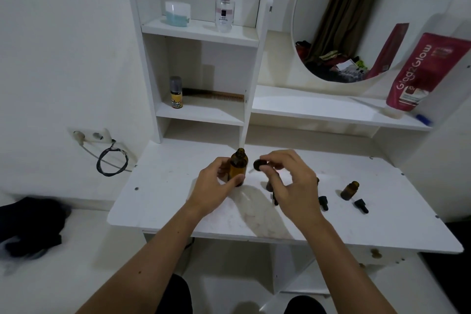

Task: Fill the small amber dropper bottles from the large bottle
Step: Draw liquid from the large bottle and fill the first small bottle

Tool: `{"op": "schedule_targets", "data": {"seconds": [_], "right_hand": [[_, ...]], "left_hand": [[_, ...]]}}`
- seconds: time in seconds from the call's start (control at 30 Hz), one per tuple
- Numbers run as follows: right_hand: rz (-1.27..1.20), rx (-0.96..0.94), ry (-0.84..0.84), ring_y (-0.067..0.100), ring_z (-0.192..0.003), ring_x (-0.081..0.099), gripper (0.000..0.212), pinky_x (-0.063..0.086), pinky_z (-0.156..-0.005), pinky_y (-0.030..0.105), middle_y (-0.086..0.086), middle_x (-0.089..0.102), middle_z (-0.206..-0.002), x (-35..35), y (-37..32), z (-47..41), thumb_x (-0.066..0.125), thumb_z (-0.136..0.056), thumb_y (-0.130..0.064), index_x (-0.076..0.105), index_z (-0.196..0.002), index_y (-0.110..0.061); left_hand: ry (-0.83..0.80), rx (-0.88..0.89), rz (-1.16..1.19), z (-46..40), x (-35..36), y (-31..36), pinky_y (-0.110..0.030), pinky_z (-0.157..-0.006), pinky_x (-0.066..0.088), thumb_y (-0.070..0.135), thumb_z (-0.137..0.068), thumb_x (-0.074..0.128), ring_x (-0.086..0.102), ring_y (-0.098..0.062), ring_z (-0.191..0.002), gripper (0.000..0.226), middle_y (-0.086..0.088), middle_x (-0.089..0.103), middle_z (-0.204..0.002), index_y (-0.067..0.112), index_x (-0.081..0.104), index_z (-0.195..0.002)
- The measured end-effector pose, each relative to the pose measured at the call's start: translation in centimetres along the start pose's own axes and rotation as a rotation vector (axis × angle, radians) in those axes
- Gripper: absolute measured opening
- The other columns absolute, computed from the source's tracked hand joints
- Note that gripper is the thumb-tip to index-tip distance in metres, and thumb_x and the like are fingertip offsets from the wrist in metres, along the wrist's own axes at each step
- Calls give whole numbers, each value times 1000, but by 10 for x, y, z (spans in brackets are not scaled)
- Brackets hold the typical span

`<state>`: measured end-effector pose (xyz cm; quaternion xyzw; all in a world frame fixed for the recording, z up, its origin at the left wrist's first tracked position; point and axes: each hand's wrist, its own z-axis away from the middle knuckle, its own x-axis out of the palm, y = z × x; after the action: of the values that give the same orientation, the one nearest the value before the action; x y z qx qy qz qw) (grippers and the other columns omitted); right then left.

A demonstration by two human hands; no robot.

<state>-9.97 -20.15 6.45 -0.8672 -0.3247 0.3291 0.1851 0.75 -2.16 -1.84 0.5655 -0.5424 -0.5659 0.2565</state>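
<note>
Large amber bottle (238, 167) upright on the white vanity top (163, 186), uncapped, gripped low by the left hand (214, 186); black cap (259, 164) pinched in the right hand (290, 181). Small amber dropper bottle (349, 190) open, well apart to the right, droppers (361, 206) lying loose — others hidden behind the right hand. Likely risks: spilling past that narrow neck on a fast pour, or knocking the hidden bottles over.

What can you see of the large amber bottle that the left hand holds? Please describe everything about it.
The large amber bottle looks like brown glass, round, with a short narrow neck. Its mouth is open: no cap is on it. It stands upright on the white table. The left hand grips its lower body, thumb in front. The right hand pinches a dark round cap just beside the neck, apart from it. Its liquid level cannot be told.
</note>
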Motion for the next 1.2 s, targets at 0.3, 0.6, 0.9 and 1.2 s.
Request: {"op": "schedule_targets", "data": {"seconds": [0.3,0.6,0.9,1.2], "right_hand": [[-155,38,119,18,-98,73,18,58,-89,30,2,75,-104,-5,-23,-53,72,-98,-7,72,-113,-17],[-116,130,30,10,-95,71,18,57,-89,23,0,75,-105,14,-15,-63,74,-97,-8,75,-114,-12],[-134,363,-211,11,-95,75,10,60,-93,28,-3,80,-101,39,4,-64,77,-96,-16,80,-105,-14],[-165,447,-175,16,-89,75,14,60,-88,29,-3,80,-90,46,10,-60,79,-93,-11,79,-87,-24]], "left_hand": [[-9,-41,63,-2,1,-3,-10,-90,51,44,-83,82,63,5,-107,44,23,70,-113,35,63,-122],[-9,-23,38,-2,1,-1,-10,-90,49,47,-84,80,63,6,-107,43,24,68,-114,38,60,-121],[-10,-15,7,-3,2,-5,-7,-85,48,48,-86,77,60,10,-105,43,24,67,-114,35,59,-124],[12,17,7,-3,3,-9,-1,-82,44,57,-83,74,59,8,-105,43,29,66,-108,43,58,-119]]}}
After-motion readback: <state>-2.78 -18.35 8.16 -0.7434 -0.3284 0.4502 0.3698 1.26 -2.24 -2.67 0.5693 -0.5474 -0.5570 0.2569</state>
